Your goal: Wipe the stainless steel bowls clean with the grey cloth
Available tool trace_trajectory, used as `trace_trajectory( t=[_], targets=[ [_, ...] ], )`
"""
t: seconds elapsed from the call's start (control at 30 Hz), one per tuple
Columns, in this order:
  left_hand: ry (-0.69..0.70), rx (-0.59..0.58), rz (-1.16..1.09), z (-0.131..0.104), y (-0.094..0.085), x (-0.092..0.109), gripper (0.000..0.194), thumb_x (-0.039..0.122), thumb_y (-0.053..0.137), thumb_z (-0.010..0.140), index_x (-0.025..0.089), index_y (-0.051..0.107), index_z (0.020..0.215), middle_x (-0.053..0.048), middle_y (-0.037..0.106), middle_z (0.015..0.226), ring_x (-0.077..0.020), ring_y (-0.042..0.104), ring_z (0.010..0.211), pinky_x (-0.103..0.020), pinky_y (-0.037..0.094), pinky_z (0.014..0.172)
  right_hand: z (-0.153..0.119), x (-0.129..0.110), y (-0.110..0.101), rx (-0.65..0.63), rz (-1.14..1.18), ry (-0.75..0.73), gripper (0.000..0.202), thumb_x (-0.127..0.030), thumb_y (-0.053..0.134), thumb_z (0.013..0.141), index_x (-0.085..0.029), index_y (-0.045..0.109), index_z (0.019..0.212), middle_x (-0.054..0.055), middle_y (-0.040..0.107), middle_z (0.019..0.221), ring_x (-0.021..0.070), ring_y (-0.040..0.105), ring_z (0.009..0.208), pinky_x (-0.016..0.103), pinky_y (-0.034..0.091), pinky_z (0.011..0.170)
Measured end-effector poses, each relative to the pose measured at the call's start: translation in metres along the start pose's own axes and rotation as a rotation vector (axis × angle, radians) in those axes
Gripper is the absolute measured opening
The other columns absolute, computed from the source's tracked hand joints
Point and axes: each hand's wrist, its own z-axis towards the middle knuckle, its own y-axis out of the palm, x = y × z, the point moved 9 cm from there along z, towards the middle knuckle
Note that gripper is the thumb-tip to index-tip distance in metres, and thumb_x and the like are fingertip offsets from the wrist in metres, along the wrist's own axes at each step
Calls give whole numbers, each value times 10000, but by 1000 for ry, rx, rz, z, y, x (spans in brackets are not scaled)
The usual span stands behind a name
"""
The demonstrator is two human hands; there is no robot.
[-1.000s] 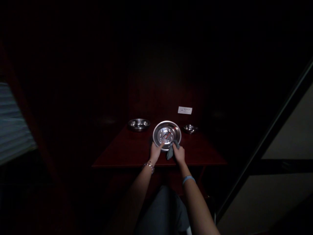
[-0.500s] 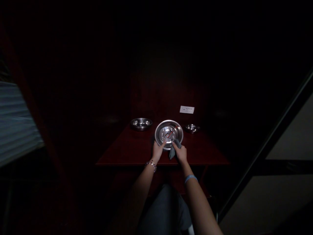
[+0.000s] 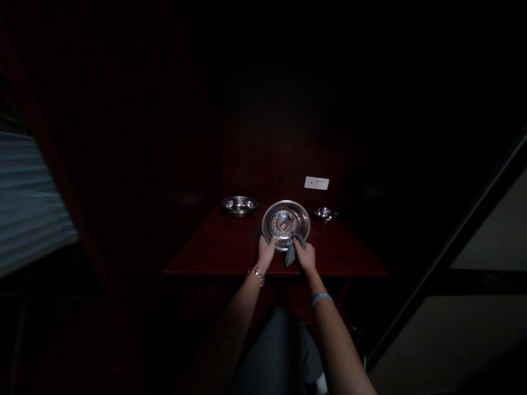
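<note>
While the left hand (image 3: 265, 253) pinches the steel basin (image 3: 279, 213) at its near left rim, fingers mostly hidden behind, the right hand (image 3: 306, 255) pinches a gray cloth (image 3: 290, 255) against the near right rim. Basin's over the bench (image 3: 230, 252), tilted to face the wearer; base contact unclear. Probably light, stiff, hard to break; smooth metal may slip. Best hold: opposite rim sides, thumbs inside. Farther back: shallow steel bowl (image 3: 239, 206) left, smaller steel bowl (image 3: 326, 214) right, wall socket (image 3: 317, 183) beyond.
</note>
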Motion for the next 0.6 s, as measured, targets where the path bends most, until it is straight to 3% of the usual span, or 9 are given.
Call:
trace_trajectory(
  t=[0.6],
  targets=[
    [-3,-3,-23,0,0,-1,366,138,637,726,136,611,1091,-115,688,1152,-230,628,1085,-376,421,1034,0,3,0,11,10,42,476,-526,480,872,-139,756,868,139,751,831,234,716,837,227,468,638]
  ],
)
